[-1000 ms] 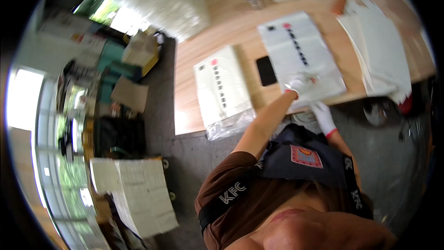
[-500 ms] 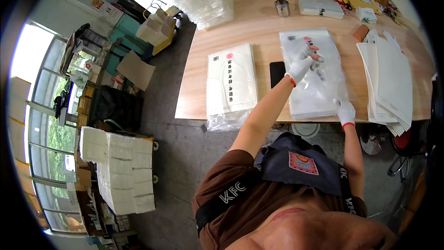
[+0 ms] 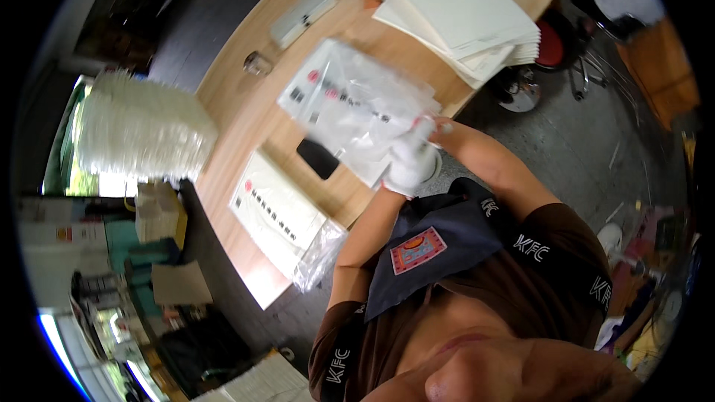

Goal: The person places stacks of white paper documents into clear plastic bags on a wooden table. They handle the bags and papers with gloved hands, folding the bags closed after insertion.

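Note:
A stack of clear plastic bags (image 3: 350, 115) with red and black print lies on the table at its near edge. Both my hands wear white gloves and meet at the bags' near end. My left hand (image 3: 410, 165) is at the near edge, its fingers blurred and partly hidden. My right hand (image 3: 430, 128) is right beside it at the bags' near right corner, fingers smeared by motion. To the left, a stack of printed white paper covers (image 3: 275, 208) lies with a clear plastic bag (image 3: 320, 257) hanging over the table edge.
A black phone (image 3: 318, 158) lies between the two stacks. Farther off stand a metal cup (image 3: 258, 64) and a flat plastic box (image 3: 304, 16). White paper sheets (image 3: 462, 11) are piled at the right. A tall wrapped stack (image 3: 145, 126) stands beyond the table's left edge.
The whole view has turned, so the table now slants. My left hand has drawn back from the middle of the bags to their near edge, close to my right hand.

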A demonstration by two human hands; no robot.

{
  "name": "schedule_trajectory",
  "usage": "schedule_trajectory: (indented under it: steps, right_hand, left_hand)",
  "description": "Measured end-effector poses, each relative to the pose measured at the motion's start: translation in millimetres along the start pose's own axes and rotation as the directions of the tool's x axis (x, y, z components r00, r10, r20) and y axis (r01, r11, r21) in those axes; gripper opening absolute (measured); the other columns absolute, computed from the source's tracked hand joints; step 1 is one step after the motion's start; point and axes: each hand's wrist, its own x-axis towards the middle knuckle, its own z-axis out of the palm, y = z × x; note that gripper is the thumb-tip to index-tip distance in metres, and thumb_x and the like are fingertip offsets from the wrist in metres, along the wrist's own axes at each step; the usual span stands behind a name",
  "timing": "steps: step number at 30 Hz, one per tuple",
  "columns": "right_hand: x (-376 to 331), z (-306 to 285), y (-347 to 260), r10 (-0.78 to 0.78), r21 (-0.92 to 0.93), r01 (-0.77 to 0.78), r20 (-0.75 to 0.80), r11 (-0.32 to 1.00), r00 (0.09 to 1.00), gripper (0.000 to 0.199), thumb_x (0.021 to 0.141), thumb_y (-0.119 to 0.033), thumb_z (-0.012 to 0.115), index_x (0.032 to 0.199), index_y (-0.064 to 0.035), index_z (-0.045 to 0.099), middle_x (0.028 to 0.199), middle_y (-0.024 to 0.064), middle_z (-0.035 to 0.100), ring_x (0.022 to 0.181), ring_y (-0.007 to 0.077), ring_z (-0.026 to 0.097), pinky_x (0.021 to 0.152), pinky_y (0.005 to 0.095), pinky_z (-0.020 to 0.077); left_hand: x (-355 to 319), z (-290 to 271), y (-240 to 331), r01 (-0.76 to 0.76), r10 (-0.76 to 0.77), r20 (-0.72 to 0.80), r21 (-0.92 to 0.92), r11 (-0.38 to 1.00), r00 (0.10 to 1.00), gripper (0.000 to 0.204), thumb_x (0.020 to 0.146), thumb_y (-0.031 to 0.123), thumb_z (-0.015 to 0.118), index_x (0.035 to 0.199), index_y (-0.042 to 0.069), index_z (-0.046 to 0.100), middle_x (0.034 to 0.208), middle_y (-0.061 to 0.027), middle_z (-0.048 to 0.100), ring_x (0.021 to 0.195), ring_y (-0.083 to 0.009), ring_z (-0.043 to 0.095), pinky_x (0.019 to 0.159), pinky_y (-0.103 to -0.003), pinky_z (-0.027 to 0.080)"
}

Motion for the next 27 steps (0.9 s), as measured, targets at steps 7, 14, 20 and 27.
schedule_trajectory:
  steps: [7, 14, 20, 27]
  right_hand:
    - [-72, -17, 71, 0.146, -0.083, -0.129, 0.257, 0.988, 0.955, 0.028, 0.09, -0.026, 0.044, 0.113, -0.0163, 0.057, 0.088, 0.0126, 0.066, 0.076, 0.03, 0.065, 0.062, 0.0447, 0.0505]
    - [-50, -85, 1, -0.118, 0.026, 0.121, -0.098, 0.992, 0.988, 0.022, 0.088, -0.027, 0.049, 0.099, -0.0126, 0.061, 0.082, 0.0145, 0.064, 0.079, 0.0311, 0.063, 0.066, 0.0418, 0.0508]
    - [15, 79, 57, 0.089, 0.96, 0.227, -0.244, 0.162, 0.966, 0.019, 0.085, -0.02, 0.052, 0.099, -0.012, 0.063, 0.088, 0.0114, 0.064, 0.083, 0.0307, 0.062, 0.073, 0.041, 0.0502]
    - [-46, -53, 60, -0.393, 0.135, 0.394, -0.03, 0.909, 0.919, 0.021, 0.084, -0.018, 0.053, 0.101, -0.0126, 0.063, 0.098, 0.0075, 0.063, 0.093, 0.0278, 0.06, 0.081, 0.0388, 0.0486]
  left_hand:
    - [50, -39, -63, 0.443, -0.534, -0.109, -0.433, 0.785, 0.839, 0.02, 0.091, 0.007, 0.05, 0.108, 0.004, 0.059, 0.104, -0.0086, 0.066, 0.051, -0.0083, 0.051, 0.049, -0.022, 0.042]
    - [53, -26, -28, 0.349, -0.352, -0.016, -0.099, 0.932, 0.936, 0.019, 0.092, 0.007, 0.05, 0.107, 0.007, 0.062, 0.09, -0.0035, 0.067, 0.057, -0.0091, 0.053, 0.054, -0.023, 0.044]
    - [30, 15, 56, -0.417, 0.388, 0.281, 0.049, 0.908, 0.878, 0.029, 0.071, 0.003, 0.06, 0.098, 0.01, 0.065, 0.077, -0.011, 0.061, 0.066, -0.0282, 0.061, 0.062, -0.037, 0.049]
    - [-23, -37, -134, 0.043, -0.177, 0.145, 0.645, 0.763, 0.974, 0.034, 0.08, 0.021, 0.063, 0.113, 0.013, 0.06, 0.106, -0.0149, 0.061, 0.088, -0.0314, 0.062, 0.076, -0.041, 0.048]
